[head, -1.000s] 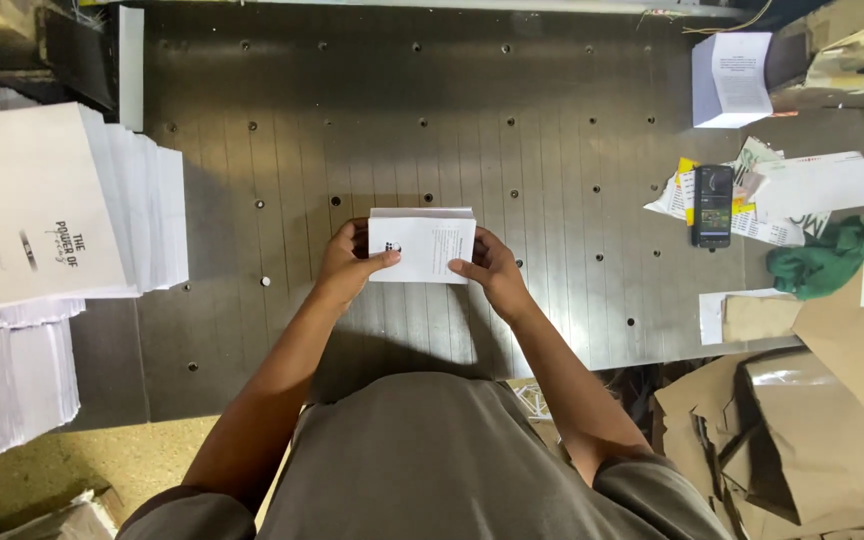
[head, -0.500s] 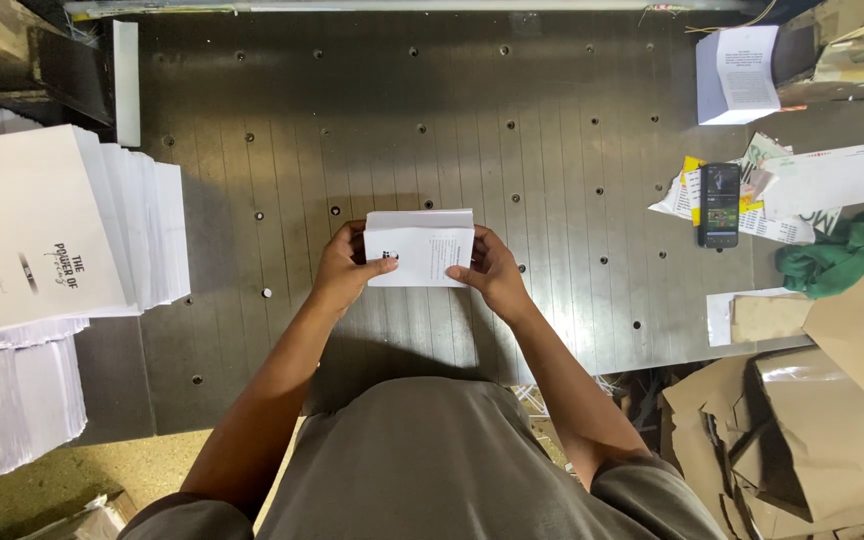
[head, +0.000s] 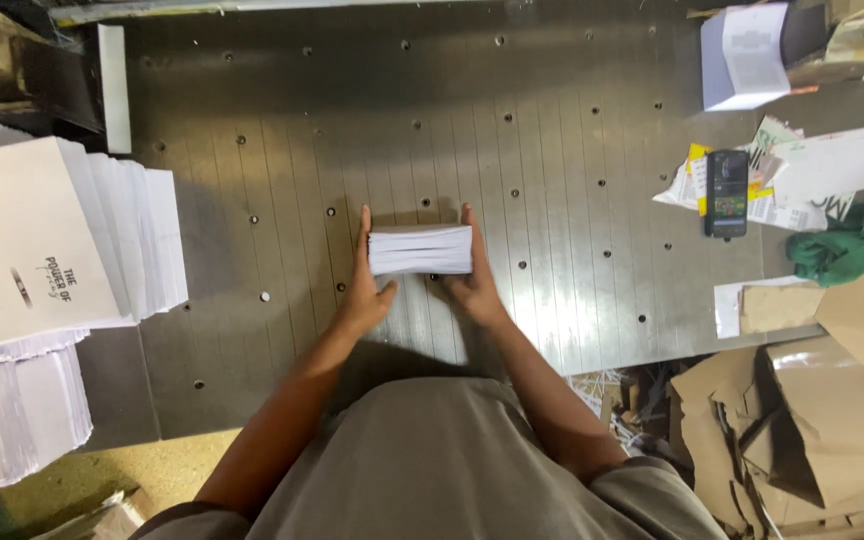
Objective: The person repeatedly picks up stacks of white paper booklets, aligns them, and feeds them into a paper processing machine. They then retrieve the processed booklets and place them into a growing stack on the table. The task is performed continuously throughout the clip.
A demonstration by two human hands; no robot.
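Standing on edge at mid-table (head: 552, 150), the paper stack (head: 420, 250) is clamped at both ends; left hand (head: 364, 285) and right hand (head: 474, 280) fingers straight, pressed together; loose sheets likely splay, so end grip suits.

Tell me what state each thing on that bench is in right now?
Left hand: pressed flat on the stack's left end.
Right hand: pressed on its right end.
Paper stack: on edge, squared between both hands.
Booklet pile: fanned, leaning.
Phone: face up, screen lit.
Green cloth: crumpled.
Cardboard: torn, heaped.
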